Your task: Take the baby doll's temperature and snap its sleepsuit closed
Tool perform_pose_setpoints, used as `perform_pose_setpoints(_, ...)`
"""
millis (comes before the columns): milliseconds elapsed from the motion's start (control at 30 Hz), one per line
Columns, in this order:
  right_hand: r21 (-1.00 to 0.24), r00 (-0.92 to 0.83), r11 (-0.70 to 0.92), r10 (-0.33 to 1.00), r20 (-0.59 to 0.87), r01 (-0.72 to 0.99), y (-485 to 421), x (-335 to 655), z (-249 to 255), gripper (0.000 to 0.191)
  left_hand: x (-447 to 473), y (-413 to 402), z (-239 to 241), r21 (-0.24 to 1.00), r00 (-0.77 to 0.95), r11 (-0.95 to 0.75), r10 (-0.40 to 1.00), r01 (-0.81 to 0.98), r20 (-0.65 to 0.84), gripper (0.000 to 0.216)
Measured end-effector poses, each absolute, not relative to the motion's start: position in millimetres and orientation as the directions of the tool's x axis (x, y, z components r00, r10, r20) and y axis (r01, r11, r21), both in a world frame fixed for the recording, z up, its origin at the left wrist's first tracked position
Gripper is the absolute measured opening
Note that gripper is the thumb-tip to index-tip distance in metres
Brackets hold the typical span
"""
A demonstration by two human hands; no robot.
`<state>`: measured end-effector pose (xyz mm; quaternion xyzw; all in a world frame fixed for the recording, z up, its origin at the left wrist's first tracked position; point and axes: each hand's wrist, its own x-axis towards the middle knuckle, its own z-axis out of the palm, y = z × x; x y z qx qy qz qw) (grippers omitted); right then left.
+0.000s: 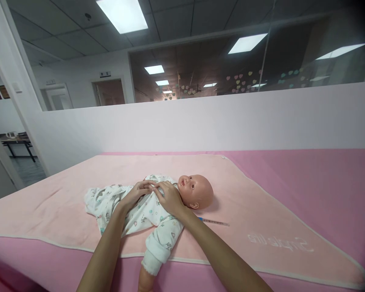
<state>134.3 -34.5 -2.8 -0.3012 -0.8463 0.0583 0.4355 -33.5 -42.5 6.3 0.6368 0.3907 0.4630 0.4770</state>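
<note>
A baby doll [197,190] lies on its back on a pale pink blanket [63,202], head to the right, dressed in a white printed romper [140,215]. Both my hands rest on its chest. My left hand [136,194] pinches the romper's fabric at the chest, fingers curled. My right hand [169,197] lies beside it near the doll's neck, its fingers pressed together on the same fabric. One doll arm in its sleeve [158,247] hangs over the blanket's front edge.
A thin syringe-like stick with a blue end [213,222] lies on the blanket just right of my right forearm. The blanket covers a pink table [322,182]. A white partition wall [200,121] stands behind, with an open doorway at the far left.
</note>
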Motion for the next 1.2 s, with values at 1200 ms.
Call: perform_pose_setpoints(1200,-0.214,-0.534,0.871,0.447,0.718,0.442,-37.8,98.1,-5.2,0.007,-74.5,-67.2,8.7,0.958,0.303,-0.212,0.942,0.194,0.147,0.026)
